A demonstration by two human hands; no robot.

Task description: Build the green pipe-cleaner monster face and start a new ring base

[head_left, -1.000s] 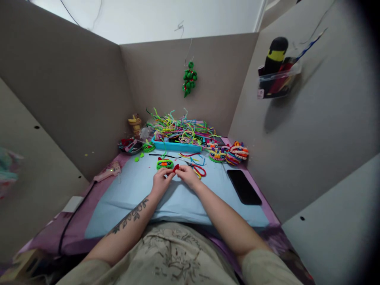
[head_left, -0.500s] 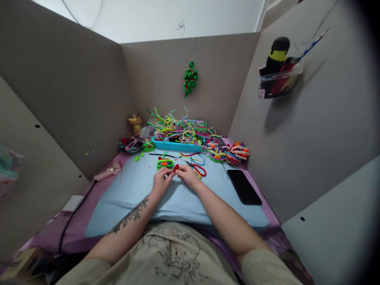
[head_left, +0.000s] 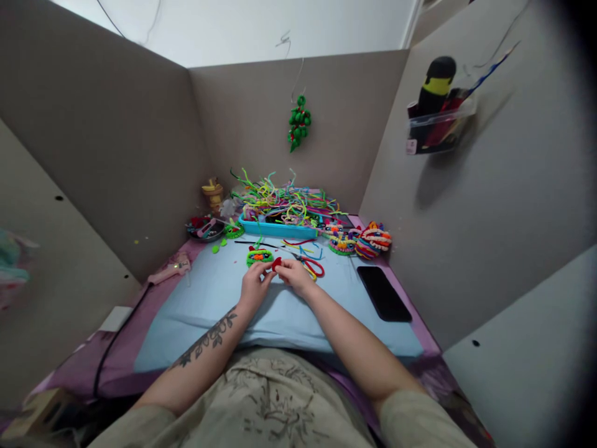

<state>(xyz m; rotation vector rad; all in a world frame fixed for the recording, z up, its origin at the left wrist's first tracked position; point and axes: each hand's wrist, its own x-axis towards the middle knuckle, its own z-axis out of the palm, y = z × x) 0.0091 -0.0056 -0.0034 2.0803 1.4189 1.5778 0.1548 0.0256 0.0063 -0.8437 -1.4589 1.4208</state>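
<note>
Left of the fingers [head_left: 265,275] and nearer the body, the blue mat [head_left: 205,298] lay bare. A green pipe-cleaner piece [head_left: 259,256] sat just beyond them, red scissors [head_left: 314,267] close on the right, a black phone [head_left: 383,292] farther right, and a blue tray [head_left: 277,229] well beyond.

A partitioned craft desk: heaped pipe cleaners [head_left: 284,202], glue gun [head_left: 168,271], scissors [head_left: 311,266].

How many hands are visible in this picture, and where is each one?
2. The left hand and the right hand meet on the blue mat, near the green figure; together they pinch a small red piece.
</note>
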